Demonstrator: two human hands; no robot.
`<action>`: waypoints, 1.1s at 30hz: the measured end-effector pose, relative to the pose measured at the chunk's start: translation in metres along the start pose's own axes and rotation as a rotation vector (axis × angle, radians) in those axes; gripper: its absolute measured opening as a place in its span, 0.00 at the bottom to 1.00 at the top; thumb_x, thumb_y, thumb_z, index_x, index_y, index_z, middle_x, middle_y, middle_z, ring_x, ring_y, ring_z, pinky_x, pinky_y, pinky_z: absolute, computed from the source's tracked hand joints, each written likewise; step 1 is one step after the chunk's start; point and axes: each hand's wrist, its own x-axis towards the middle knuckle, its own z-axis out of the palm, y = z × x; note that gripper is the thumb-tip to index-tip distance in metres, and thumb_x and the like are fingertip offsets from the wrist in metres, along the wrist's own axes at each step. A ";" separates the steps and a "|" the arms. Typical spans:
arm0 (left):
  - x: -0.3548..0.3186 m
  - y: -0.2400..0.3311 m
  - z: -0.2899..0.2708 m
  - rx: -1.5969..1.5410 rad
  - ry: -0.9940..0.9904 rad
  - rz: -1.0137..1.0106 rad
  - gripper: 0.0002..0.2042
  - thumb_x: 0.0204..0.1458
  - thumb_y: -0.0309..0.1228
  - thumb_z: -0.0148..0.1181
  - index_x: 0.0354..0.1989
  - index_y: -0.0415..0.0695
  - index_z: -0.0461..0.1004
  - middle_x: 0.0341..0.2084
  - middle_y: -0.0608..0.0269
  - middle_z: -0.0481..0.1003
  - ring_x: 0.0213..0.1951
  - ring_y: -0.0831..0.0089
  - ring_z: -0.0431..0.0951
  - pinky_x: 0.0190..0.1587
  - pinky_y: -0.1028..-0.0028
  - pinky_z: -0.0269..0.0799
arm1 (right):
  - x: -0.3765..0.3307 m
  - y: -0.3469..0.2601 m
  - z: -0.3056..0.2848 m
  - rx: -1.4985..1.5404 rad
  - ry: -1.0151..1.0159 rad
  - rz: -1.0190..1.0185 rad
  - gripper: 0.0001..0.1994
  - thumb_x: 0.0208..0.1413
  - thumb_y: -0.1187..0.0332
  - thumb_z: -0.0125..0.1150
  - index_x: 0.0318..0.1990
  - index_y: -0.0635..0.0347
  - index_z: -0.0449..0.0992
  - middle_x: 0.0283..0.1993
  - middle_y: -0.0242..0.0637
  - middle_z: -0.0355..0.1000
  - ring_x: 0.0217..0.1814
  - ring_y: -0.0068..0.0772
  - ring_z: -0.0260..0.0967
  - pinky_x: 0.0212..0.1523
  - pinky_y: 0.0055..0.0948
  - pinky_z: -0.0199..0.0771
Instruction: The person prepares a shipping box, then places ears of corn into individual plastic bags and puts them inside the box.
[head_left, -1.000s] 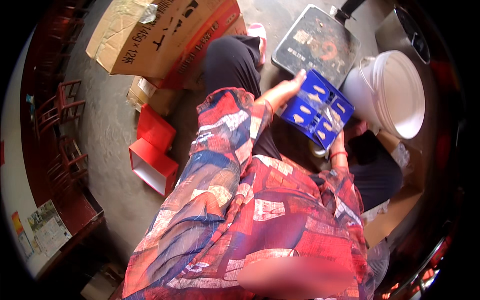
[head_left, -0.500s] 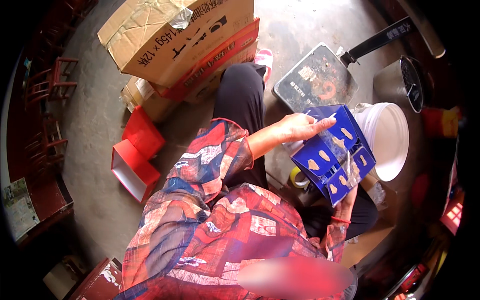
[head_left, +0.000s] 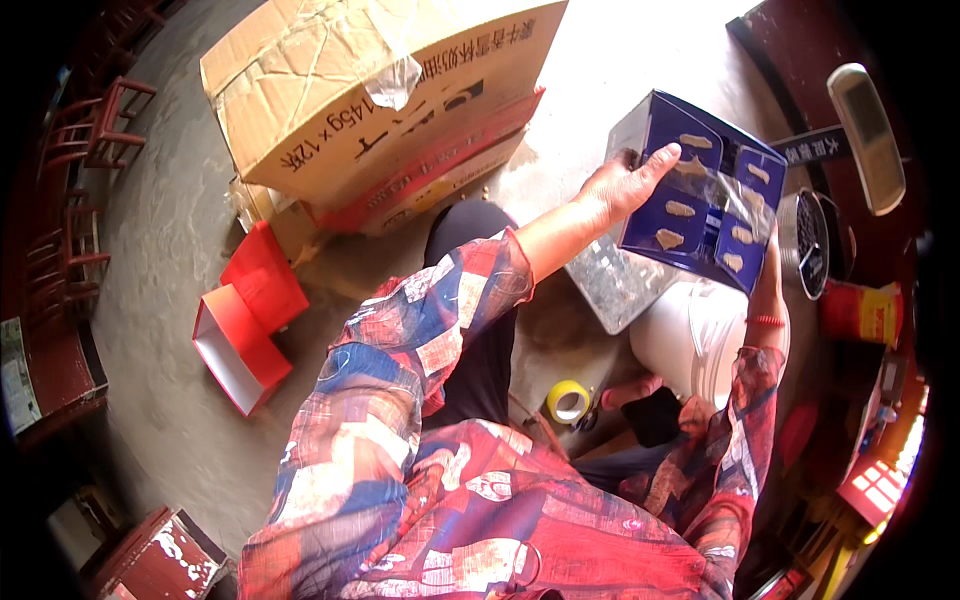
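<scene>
Both my hands hold a dark blue cardboard box (head_left: 713, 232), raised over the scale and the white bucket. Its flap side faces me, with several torn pale patches and a shiny strip of clear tape across the flaps. My left hand (head_left: 628, 188) grips the left edge, the thumb lying on the blue face and the other fingers mostly hidden. At the lower right corner my right hand (head_left: 770, 275) holds the box from the side, its fingers largely out of sight behind it.
Brown cartons (head_left: 340, 110) stand at far left, with an open red box (head_left: 235, 345) nearer. Beneath the blue box are a platform scale (head_left: 618, 285) and a white bucket (head_left: 690, 335). A metal bucket (head_left: 803, 240) is at right; a yellow tape roll (head_left: 568, 401) lies near my legs.
Both hands have carried the blue box up and away to the right, and it has turned a little. The view has shifted too, and the tape roll now shows fully.
</scene>
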 end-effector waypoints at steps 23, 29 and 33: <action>0.127 -0.099 -0.061 0.305 0.384 -0.436 0.37 0.49 0.42 0.48 0.64 0.49 0.35 0.57 0.49 0.55 0.52 0.56 0.65 0.38 0.58 0.73 | 0.247 0.059 0.062 -0.511 -0.152 -0.094 0.38 0.50 0.37 0.41 0.64 0.48 0.46 0.67 0.41 0.41 0.68 0.46 0.37 0.61 0.52 0.45; 0.122 -0.079 -0.068 0.248 0.406 -0.442 0.26 0.53 0.50 0.40 0.54 0.44 0.53 0.46 0.51 0.63 0.39 0.55 0.72 0.34 0.56 0.74 | 0.237 0.108 0.059 -0.119 -0.121 0.219 0.40 0.51 0.41 0.45 0.64 0.56 0.42 0.63 0.51 0.48 0.62 0.48 0.50 0.53 0.50 0.60; 0.116 -0.081 -0.079 0.237 0.438 -0.424 0.24 0.54 0.48 0.40 0.55 0.49 0.52 0.46 0.51 0.63 0.40 0.52 0.71 0.33 0.55 0.74 | 0.229 0.108 0.108 -0.167 -0.177 0.182 0.39 0.53 0.48 0.49 0.65 0.52 0.36 0.67 0.44 0.39 0.62 0.50 0.49 0.50 0.51 0.63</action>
